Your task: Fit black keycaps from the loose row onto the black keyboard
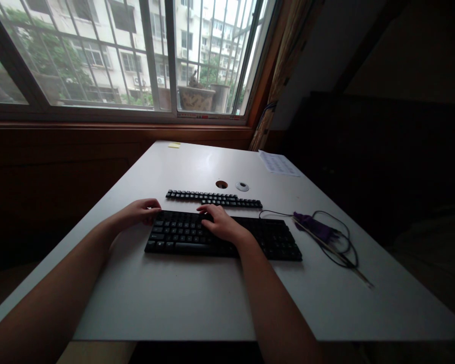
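Note:
A black keyboard (189,246) lies flat on the white table in front of me. My left hand (142,210) is at its far left corner, fingers curled and closed against that corner. Over the upper middle of the keyboard is my right hand (220,222), its thumb apart from the stretched fingers and nothing visible held in it. The fingertips reach the keyboard's far edge, and the palm covers some keys. Just behind the keyboard, black keycaps (189,194) stand in close rows, the rows on the right stepped slightly nearer to me.
To the right, a purple cloth (314,226) lies with a coiled black cable (354,247) and a thin stick (360,275). A round hole (222,185) and its white ring cover (242,186) are farther back. A printed sheet (278,163) and yellow note (174,145) lie near the table's far edge.

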The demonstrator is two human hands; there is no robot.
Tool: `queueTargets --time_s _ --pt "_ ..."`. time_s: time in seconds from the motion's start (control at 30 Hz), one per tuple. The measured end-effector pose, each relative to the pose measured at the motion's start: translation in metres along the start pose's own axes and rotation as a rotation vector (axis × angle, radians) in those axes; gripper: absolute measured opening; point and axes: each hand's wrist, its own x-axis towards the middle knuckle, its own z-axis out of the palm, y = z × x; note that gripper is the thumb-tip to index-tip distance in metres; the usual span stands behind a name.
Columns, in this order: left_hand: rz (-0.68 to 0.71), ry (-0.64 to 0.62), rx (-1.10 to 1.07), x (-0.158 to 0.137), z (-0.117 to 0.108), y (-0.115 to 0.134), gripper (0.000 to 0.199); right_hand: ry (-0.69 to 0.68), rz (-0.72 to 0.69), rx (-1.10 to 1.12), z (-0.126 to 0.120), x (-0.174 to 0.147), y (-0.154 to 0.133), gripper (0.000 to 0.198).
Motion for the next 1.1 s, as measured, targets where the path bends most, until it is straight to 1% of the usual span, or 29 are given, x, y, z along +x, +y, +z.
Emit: queueTargets --time_s 0.17,0.3,0.37,0.63,0.77,0.9,1.03,1.1 --pt "-0.012 0.008 0.013 -0.0017 0.0010 0.0045 0.039 -0.015 -0.005 0.006 -0.0012 -0.0007 -0.0007 0.044" --pt "-0.013 0.006 0.021 -0.0034 0.0013 0.0079 0.040 -0.008 -0.005 0.013 -0.0016 -0.0010 -0.0014 0.041" --pt "-0.008 0.007 0.025 -0.0039 0.0014 0.0084 0.040 -0.015 -0.004 0.013 -0.0020 -0.0008 -0.0019 0.044" --pt "0.001 0.003 0.016 -0.0026 0.0011 0.0047 0.038 -0.020 -0.003 0.013 -0.0021 -0.0006 -0.0020 0.044" --pt "-0.001 0.008 0.011 -0.0027 0.0012 0.0049 0.037 -0.004 -0.002 0.017 -0.0021 -0.0011 -0.0024 0.040" --pt "0.001 0.005 0.021 -0.0026 0.0008 0.0046 0.037 -0.030 0.003 0.018 -0.0036 -0.0016 -0.0039 0.045" --pt "0.004 -0.001 0.014 -0.0017 0.0006 0.0029 0.037 -0.030 0.000 0.010 -0.0053 -0.0012 -0.0049 0.042" --pt "0.006 0.003 0.009 -0.0015 0.0007 0.0026 0.037 -0.035 -0.001 0.007 -0.0056 -0.0010 -0.0048 0.045"
